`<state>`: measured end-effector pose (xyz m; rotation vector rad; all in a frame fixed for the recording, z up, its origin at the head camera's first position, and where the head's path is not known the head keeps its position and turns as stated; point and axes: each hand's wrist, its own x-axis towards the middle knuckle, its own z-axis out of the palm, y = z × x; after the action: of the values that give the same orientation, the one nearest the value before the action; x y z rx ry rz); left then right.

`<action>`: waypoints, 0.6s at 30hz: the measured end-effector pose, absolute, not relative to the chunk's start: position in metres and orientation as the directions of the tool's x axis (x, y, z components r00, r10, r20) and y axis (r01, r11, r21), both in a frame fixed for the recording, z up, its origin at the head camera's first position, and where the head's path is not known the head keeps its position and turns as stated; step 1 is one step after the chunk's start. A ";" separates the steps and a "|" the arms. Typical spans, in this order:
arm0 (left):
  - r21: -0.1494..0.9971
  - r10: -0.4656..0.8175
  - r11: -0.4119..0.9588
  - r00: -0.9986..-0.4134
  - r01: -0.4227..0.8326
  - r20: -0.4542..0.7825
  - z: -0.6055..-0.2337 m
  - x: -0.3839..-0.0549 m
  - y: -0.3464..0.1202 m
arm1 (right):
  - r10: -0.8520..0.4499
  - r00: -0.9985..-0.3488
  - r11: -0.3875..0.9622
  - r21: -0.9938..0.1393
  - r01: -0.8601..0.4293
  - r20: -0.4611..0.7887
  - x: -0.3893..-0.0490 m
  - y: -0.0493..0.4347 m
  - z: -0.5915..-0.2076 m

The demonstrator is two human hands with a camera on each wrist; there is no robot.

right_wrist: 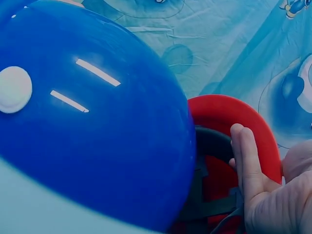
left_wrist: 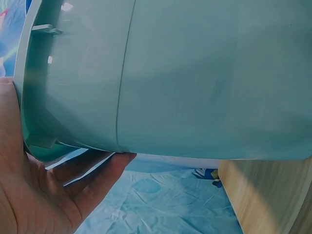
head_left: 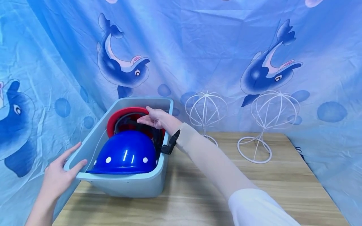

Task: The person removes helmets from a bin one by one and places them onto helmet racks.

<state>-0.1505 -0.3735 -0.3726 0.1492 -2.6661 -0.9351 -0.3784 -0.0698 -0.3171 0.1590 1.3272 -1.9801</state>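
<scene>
A light blue-green plastic bin (head_left: 133,187) holds two hard hats. The blue hard hat (head_left: 127,149), glossy with white dots, sits dome up at the near end. Behind it the red hard hat (head_left: 113,122) is tipped so its dark inner straps show. My right hand (head_left: 156,117) pinches the red hat's rim, fingers inside it and thumb on the outer side, as the right wrist view also shows. With my left hand (head_left: 59,175) I grip the bin's near left corner, thumb over the rim and fingers along the outside wall (left_wrist: 195,87).
Two white wire stands with globe-shaped tops, a nearer-centre stand (head_left: 206,110) and a right stand (head_left: 261,141), are on the wooden table (head_left: 203,197). A blue dolphin-print cloth (head_left: 181,47) hangs behind and at both sides. The right wrist wears a black band (head_left: 171,144).
</scene>
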 end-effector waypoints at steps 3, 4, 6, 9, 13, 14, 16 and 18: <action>0.623 -0.202 0.782 -0.942 0.009 0.268 -0.373 -0.149 -0.373 | -0.495 -0.729 -0.233 -0.736 0.635 -0.472 -0.377 -0.071 -0.319; 0.624 -0.201 0.782 -0.941 0.015 0.274 -0.374 -0.150 -0.372 | -0.485 -0.733 -0.258 -0.723 0.641 -0.478 -0.377 -0.071 -0.320; 0.620 -0.203 0.785 -0.937 0.017 0.283 -0.375 -0.149 -0.371 | -0.467 -0.733 -0.313 -0.682 0.661 -0.495 -0.374 -0.072 -0.322; 0.610 -0.219 0.793 -0.930 0.007 0.295 -0.374 -0.146 -0.372 | -0.471 -0.714 -0.373 -0.616 0.694 -0.518 -0.368 -0.076 -0.322; 0.596 -0.244 0.803 -0.919 -0.012 0.311 -0.372 -0.145 -0.375 | -0.477 -0.715 -0.390 -0.606 0.693 -0.511 -0.360 -0.083 -0.320; 0.597 -0.245 0.802 -0.916 -0.008 0.317 -0.372 -0.146 -0.374 | -0.468 -0.722 -0.387 -0.616 0.686 -0.509 -0.358 -0.083 -0.319; 0.611 -0.246 0.792 -0.919 -0.007 0.308 -0.373 -0.148 -0.372 | -0.443 -0.736 -0.366 -0.646 0.670 -0.512 -0.356 -0.082 -0.319; 0.639 -0.251 0.769 -0.921 -0.004 0.297 -0.374 -0.150 -0.369 | -0.430 -0.728 -0.328 -0.659 0.677 -0.534 -0.354 -0.081 -0.319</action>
<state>-0.1498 -0.3691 -0.3741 0.1948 -2.5969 -0.9365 -0.3544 -0.0806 -0.3190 0.3442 1.2113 -2.0888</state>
